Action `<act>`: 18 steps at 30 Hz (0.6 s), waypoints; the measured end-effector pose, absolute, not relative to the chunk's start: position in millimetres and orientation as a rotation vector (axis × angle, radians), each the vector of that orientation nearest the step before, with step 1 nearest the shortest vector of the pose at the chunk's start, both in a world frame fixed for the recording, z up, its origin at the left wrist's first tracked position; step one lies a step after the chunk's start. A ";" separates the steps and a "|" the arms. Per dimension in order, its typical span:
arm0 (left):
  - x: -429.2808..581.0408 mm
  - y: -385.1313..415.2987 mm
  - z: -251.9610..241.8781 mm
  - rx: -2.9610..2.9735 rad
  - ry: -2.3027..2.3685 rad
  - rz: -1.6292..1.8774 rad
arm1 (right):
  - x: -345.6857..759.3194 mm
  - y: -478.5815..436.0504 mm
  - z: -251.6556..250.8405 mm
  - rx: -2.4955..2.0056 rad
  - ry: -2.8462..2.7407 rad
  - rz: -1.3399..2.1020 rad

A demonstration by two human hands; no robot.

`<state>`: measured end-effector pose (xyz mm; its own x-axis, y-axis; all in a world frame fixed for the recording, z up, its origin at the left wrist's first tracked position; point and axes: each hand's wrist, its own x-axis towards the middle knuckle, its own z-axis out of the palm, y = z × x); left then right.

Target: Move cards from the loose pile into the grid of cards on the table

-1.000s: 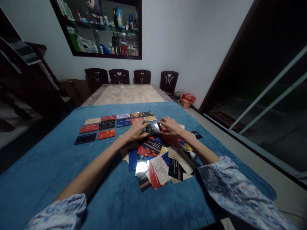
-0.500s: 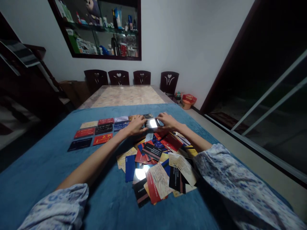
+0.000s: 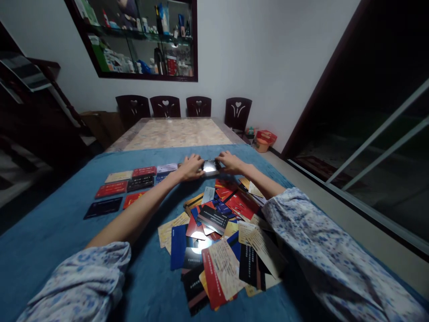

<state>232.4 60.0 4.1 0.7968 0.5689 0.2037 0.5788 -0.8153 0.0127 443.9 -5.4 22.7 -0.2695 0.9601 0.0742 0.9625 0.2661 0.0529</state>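
Observation:
At the far side of a heap of bank cards (image 3: pixel 212 219), both my hands hold a dark card (image 3: pixel 211 167) between them, its face bright with glare. My left hand (image 3: pixel 191 168) grips its left end with closed fingers. On the right end sit the bent fingers of my right hand (image 3: pixel 230 163). Left of my left hand lie cards in rows, among them a black card (image 3: pixel 140 183), a red card (image 3: pixel 111 189) and a dark blue card (image 3: pixel 103 207). My left hand and forearm hide part of those rows. Whether the held card touches the cloth, I cannot tell.
A blue cloth (image 3: pixel 60 241) covers the near part of the table; its far part is bare patterned stone (image 3: pixel 181 132). Several dark chairs (image 3: pixel 237 112) stand behind. Beyond the table's right edge, an orange bucket (image 3: pixel 262 145) with a red box is on the floor.
My hands have moved a little farther out with the dark card, away from the heap. The view has shifted slightly, so the rows and the heap appear lower.

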 end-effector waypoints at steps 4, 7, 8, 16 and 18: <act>236.6 74.5 5.0 -2.910 -0.979 -0.313 | 443.8 8.3 22.9 -1.911 -2.467 -0.153; 239.1 84.5 6.7 -2.879 -1.015 -0.282 | 442.8 19.5 22.1 -1.932 -2.452 -0.163; 239.9 87.2 7.5 -2.867 -1.030 -0.267 | 442.2 23.2 21.9 -1.942 -2.447 -0.165; 249.5 95.2 13.5 -2.818 -1.207 -0.064 | 435.4 46.6 20.5 -2.106 -2.463 -0.129; 251.9 95.8 12.7 -2.807 -1.230 -0.034 | 434.1 51.5 18.5 -2.127 -2.461 -0.114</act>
